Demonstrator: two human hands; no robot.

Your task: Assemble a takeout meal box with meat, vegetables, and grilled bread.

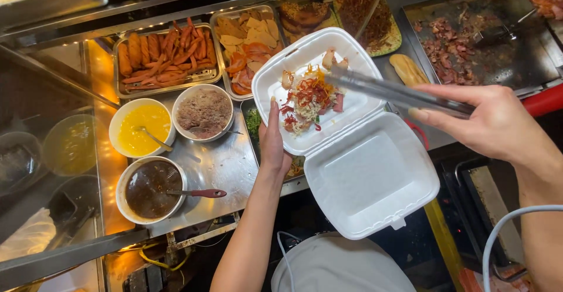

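Foam clamshell box (352,145), white, hinged open, held over the near edge of a steel counter (217,163). Its empty lid half hangs near and right, unsupported, so the filled half stays level for loading.

Left hand (272,142) comes up from below, palm flat under the filled half, thumb hooked over the rim. It is partly closed on the box edge, carrying the weight like a tray.

Right hand (492,122) reaches in from the right, fingers curled closed around metal tongs (393,91). The tongs angle left and slightly far, tips over the far part of the box at a pale piece of food. Whether the tips grip that piece or only touch it, I cannot tell; they blur there.

In the box: a mound of shredded pale and red toppings (306,101) with pinkish sausage pieces beside it.

Left of the box, on the counter, three bowls within reach: a near bowl of dark sauce (149,189) with a red-handled spoon, a yellow sauce bowl (141,129) with its own spoon, and a bowl of brown minced filling (204,113).

Farther: a tray of sausages (167,54), and to its right a tray of sliced items (249,42). Far right, a griddle (498,57) with chopped meat and a bread roll (407,69) at its left edge.
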